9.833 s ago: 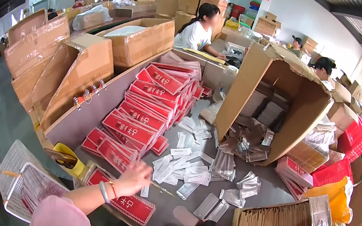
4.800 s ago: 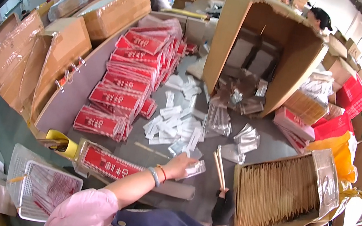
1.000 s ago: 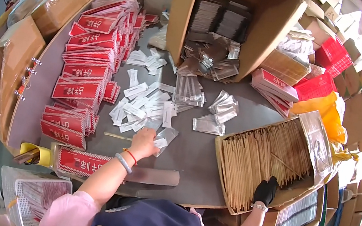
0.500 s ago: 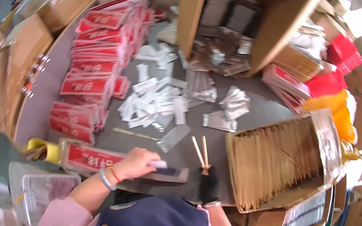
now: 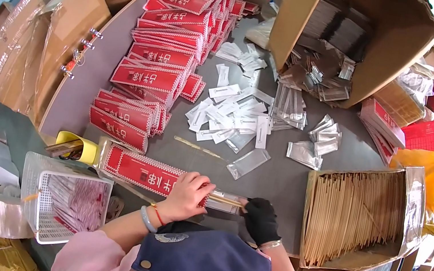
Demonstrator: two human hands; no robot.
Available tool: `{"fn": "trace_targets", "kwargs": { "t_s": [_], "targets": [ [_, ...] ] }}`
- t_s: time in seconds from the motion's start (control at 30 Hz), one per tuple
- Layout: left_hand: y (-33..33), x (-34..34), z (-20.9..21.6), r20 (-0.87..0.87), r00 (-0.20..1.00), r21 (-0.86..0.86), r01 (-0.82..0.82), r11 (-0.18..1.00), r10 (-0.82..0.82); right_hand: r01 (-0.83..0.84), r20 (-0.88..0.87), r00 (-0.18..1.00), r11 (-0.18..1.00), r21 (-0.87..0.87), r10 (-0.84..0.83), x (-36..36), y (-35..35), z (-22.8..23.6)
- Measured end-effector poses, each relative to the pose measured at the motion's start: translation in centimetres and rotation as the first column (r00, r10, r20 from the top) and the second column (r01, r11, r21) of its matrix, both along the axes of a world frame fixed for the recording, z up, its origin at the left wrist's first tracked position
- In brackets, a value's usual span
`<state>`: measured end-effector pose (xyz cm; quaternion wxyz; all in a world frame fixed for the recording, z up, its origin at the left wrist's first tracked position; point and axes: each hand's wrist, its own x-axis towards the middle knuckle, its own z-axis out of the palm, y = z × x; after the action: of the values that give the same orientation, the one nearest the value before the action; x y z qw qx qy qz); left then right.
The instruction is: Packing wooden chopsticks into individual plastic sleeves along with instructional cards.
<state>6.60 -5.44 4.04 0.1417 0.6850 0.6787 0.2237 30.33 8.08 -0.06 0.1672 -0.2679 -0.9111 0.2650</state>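
Pinched in my black-gloved right hand (image 5: 261, 220) are thin wooden chopsticks (image 5: 228, 199), lying nearly level and pointing left. Their far ends reach the right end of a red paper sleeve (image 5: 141, 170); my left hand (image 5: 188, 197) covers that spot, so I cannot tell how deep they sit. My left fingers are closed round the sleeve's end. The sleeve lies on a stack of the same kind along the table's near edge. Under the chopsticks shows a pale clear strip (image 5: 225, 206). Just beyond, small white paper packets (image 5: 226, 117) lie heaped beside silver sachets (image 5: 318, 139).
Red sleeves (image 5: 151, 79) are piled at the left. A carton of wooden chopsticks (image 5: 307, 209) stands at the right, and a cardboard box (image 5: 292, 24) of dark packets at the back. A yellow cup (image 5: 85, 150) and white basket (image 5: 35, 179) sit near left.
The chopsticks have swung from upright to level, their ends now at the sleeve. My left hand has closed over the sleeve's end; the small white item it held is out of sight. The view has shifted.
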Motion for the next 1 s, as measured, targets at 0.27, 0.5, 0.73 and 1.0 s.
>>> {"fn": "trace_targets", "kwargs": {
  "t_s": [0.27, 0.5, 0.73, 1.0],
  "targets": [
    [1.6, 0.4, -1.9, -0.052, 0.997, 0.038, 0.050, 0.998, -0.048, 0.108, -0.169, 0.943, 0.746, -0.657, -0.285, -5.8, -4.0, -1.1],
    [2.4, 0.0, 0.5, -0.217, 0.934, -0.041, 0.283, 0.958, -0.285, -0.080, 0.190, 0.979, 0.996, 0.047, 0.070, -3.5, -1.1, 2.6],
    [3.0, -11.4, 4.6, -0.521, 0.850, 0.197, 0.040, 0.980, 0.070, 0.133, 0.169, 0.974, 0.984, 0.120, -0.152, -0.7, 0.2, 5.4],
    [-2.2, -2.8, -2.9, -0.104, 0.878, -0.070, -0.476, 0.877, 0.468, 0.040, 0.224, 0.973, 0.995, 0.091, -0.059, -2.8, -1.3, 5.7]
  ]
}}
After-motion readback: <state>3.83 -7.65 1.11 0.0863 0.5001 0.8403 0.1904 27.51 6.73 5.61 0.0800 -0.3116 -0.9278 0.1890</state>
